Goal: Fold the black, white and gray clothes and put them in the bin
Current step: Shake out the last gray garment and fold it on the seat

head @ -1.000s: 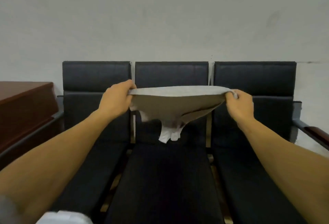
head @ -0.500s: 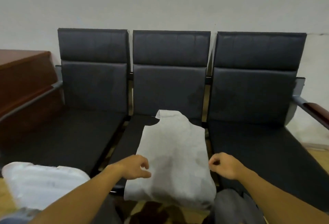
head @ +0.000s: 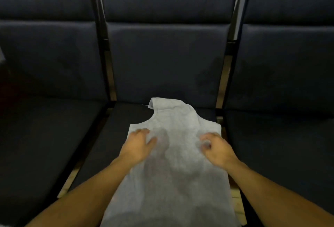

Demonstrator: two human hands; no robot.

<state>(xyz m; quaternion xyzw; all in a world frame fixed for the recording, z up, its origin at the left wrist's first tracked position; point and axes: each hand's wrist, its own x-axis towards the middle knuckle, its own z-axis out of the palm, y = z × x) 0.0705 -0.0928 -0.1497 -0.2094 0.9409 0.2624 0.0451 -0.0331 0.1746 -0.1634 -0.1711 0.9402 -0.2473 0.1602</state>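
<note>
A light gray sleeveless top [head: 173, 163] lies spread flat on the seat of the middle chair [head: 162, 60] in a row of three dark padded chairs, its neck end toward 12 o'clock near the backrest and its hem running off the seat's front edge toward 6 o'clock. One shoulder strap at the neck end is curled over on itself at about 11 o'clock of the garment. The left hand [head: 138, 144] rests palm down on the top's left side just below the armhole, its fingers spread apart and fairly straight, pressing on the cloth. The right hand [head: 216, 148] sits on the top's right side at about 3 o'clock from the left hand, its fingers curled inward with the thumb close to them; motion blur makes it impossible to tell whether they pinch the fabric. Both bare forearms reach in from the lower corners. The left chair [head: 47, 64] and the right chair [head: 287, 67] flank the middle one, separated by narrow gaps with metal frame bars.
</note>
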